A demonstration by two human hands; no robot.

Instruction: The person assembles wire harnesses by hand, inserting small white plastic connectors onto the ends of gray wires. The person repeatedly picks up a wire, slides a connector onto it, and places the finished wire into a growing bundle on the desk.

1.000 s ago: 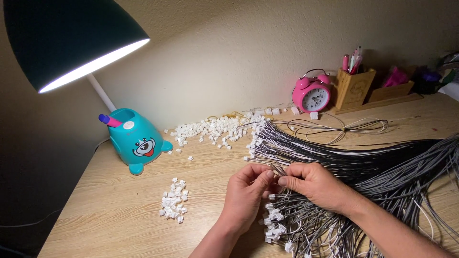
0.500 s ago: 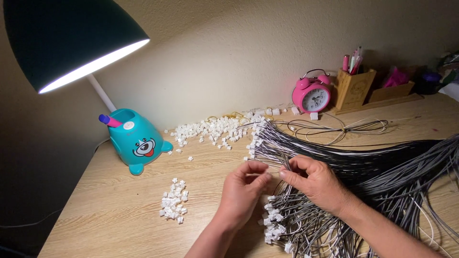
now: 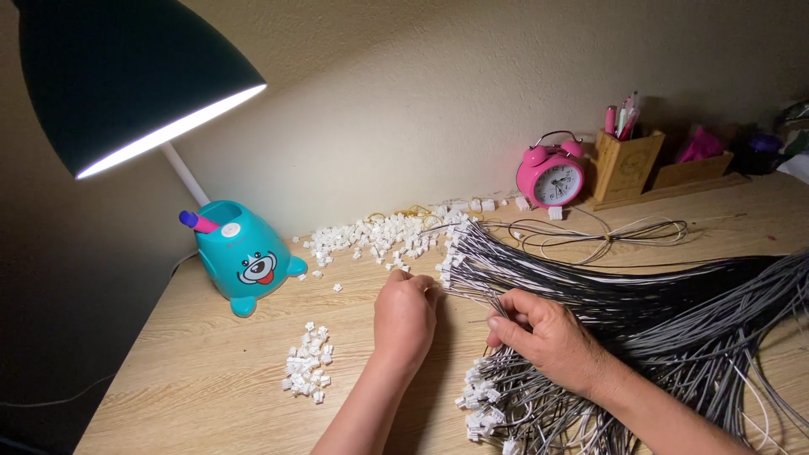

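Now | my left hand (image 3: 404,316) fingers curled narrow at wire tips (image 3: 451,274) | my right hand (image 3: 548,337) fingers pinching grey wire bundle (image 3: 674,320) | mid-bench (image 3: 211,379), white connectors (image 3: 308,371) near left.

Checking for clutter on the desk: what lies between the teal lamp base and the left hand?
In the head view, bare wood separates the teal lamp base from the left hand, apart from a few stray white connectors.

No packages, signs or screens.
Only a small round white label (image 3: 229,228) sits atop the teal lamp base (image 3: 244,261), left.
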